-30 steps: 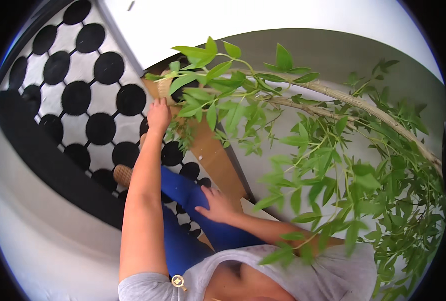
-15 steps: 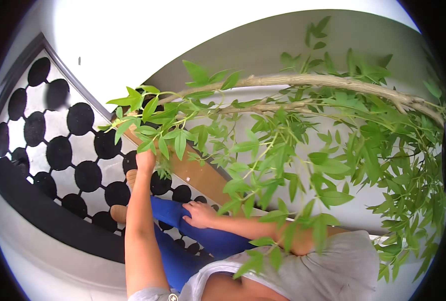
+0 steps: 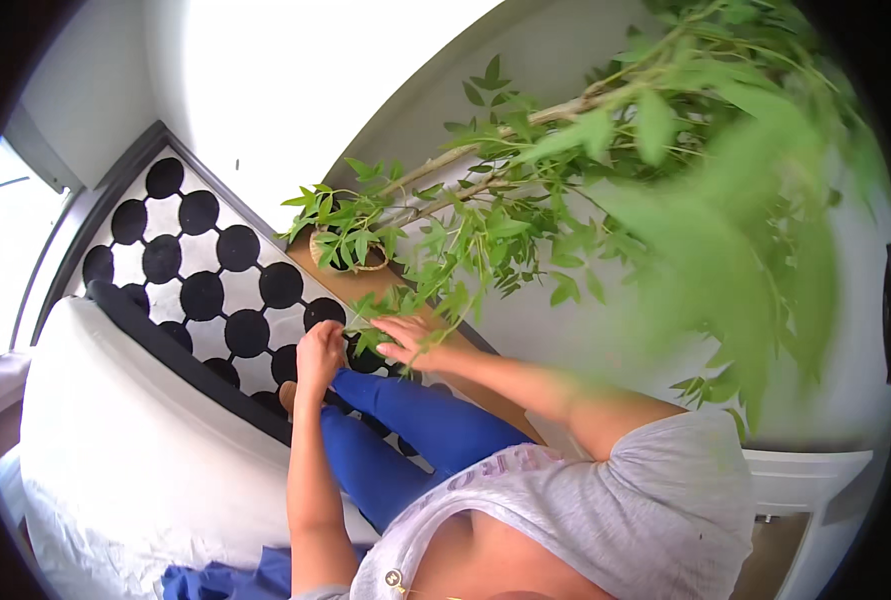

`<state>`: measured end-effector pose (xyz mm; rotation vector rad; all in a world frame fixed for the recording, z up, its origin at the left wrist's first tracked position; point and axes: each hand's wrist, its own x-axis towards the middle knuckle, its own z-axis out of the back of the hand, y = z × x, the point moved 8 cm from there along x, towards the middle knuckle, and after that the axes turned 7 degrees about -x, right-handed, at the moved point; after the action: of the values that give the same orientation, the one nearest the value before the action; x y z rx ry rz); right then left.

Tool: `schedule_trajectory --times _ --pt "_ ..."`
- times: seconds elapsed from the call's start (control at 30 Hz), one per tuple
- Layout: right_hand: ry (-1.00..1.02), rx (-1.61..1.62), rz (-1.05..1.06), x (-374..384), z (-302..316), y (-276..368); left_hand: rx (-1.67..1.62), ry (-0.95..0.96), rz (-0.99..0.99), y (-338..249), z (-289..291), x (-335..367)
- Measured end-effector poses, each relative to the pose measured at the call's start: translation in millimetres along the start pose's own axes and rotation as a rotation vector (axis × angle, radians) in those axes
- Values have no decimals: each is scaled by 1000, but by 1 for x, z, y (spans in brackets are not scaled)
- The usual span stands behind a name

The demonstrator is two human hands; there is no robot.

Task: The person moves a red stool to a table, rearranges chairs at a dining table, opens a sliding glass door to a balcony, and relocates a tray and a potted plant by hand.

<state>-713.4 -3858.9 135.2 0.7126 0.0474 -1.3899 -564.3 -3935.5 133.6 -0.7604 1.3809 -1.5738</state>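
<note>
A tall plant with tan stems (image 3: pixel 540 118) and long green leaves (image 3: pixel 510 235) arches over from the upper right. Low on it, a leafy sprig (image 3: pixel 373 312) hangs between my two hands. My left hand (image 3: pixel 319 358) is closed, its fingertips at the left edge of this sprig; what they pinch is hidden. From the right my right hand (image 3: pixel 410 338) reaches in, fingers stretched out and apart against the leaves. Behind the foliage shows part of a woven basket (image 3: pixel 377 264) near the plant's base. Close leaves at the right are blurred.
A white rug with black dots (image 3: pixel 246 332) lies on the wooden floor (image 3: pixel 330 275). At the left stands a white-covered piece of furniture with a black edge (image 3: pixel 165 345). Blue fabric (image 3: pixel 235 578) lies at the bottom. A white slatted piece (image 3: pixel 800 475) is at the lower right.
The view has shifted. My left hand has drawn back from the plant's lower end, and my right hand has lifted off my knee to the leaves beside it.
</note>
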Motion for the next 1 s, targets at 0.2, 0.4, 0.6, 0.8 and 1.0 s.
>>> schedule_trajectory --times 0.2,0.4,0.6,0.8,1.0 --pt "-172 -283 136 -28 93 61 -363 272 121 -48 -9 -16" --pt "-162 -347 161 -105 161 110 -382 342 91 -123 -14 -41" --pt "-82 -23 -111 -155 230 109 -100 350 -179 -218 -18 -34" --pt "-238 -111 -105 -183 309 114 -120 380 -238 -286 -28 -7" --pt "-468 -64 -303 -210 360 73 131 90 -524 -354 -13 30"
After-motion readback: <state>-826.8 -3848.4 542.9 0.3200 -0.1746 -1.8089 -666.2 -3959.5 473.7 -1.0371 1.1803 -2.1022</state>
